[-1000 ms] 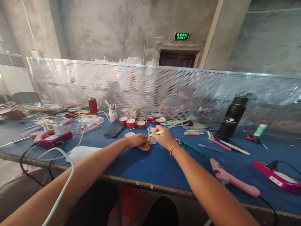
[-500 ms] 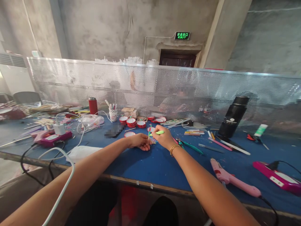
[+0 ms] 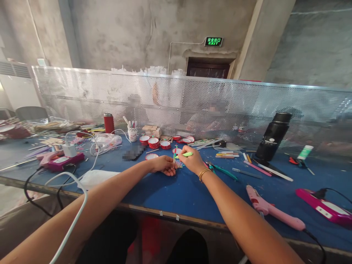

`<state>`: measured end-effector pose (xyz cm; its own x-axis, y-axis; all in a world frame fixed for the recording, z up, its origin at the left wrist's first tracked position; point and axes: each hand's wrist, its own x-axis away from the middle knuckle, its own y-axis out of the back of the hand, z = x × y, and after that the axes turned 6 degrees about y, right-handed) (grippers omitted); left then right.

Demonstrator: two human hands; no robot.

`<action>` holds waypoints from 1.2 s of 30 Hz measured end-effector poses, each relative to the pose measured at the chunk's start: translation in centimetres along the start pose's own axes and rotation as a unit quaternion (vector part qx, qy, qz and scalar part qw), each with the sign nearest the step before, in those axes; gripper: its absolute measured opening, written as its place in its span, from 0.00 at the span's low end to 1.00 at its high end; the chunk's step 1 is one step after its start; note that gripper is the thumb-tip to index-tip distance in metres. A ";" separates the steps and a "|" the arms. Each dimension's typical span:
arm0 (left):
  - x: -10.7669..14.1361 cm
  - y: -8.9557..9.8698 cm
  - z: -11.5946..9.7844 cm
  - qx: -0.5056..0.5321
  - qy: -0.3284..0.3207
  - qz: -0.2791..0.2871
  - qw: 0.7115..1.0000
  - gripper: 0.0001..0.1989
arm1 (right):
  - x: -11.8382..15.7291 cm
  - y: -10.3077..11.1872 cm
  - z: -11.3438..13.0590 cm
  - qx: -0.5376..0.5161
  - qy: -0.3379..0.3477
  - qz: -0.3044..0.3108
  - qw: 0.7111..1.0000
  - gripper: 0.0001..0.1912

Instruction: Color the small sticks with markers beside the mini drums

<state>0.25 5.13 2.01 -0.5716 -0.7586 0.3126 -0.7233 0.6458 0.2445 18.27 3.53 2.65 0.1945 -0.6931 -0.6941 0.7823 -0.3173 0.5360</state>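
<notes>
My left hand (image 3: 165,165) pinches the lower end of a small upright stick (image 3: 174,155) with coloured bands on it. A light-green marker (image 3: 187,154) is gripped in my right hand (image 3: 191,160), its tip end against or very near the stick. A gold bracelet circles my right wrist. Small colourful pieces (image 3: 180,164) lie on the blue table between the hands. Just behind are a round red-rimmed white piece (image 3: 176,150) and another (image 3: 151,156) beside my left hand.
Stacked red-rimmed pieces (image 3: 153,142), a cup of pens (image 3: 132,134) and a red bottle (image 3: 108,123) stand behind. To the right are teal pliers (image 3: 225,172), markers (image 3: 227,155), a black bottle (image 3: 273,136), a pink glue gun (image 3: 272,209) and a power strip (image 3: 324,208). A white cable crosses the left side.
The coloured part of the stick shows more red now, and the marker has shifted very slightly. Both hands stay in nearly the same place.
</notes>
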 end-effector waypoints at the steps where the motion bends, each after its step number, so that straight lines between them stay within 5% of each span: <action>1: 0.0 0.0 0.0 0.000 0.000 -0.001 1.000 0.16 | 0.0 -0.1 -0.1 -0.001 0.002 0.002 1.000 0.07; 36: -0.3 0.2 0.2 0.002 0.000 0.000 1.000 0.17 | -0.1 -0.1 -0.3 0.026 0.011 0.009 1.000 0.07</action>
<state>0.17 5.44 1.73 -0.5721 -0.7586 0.3119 -0.7250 0.6455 0.2401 18.39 3.81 2.48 0.2223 -0.6852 -0.6936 0.7467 -0.3378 0.5730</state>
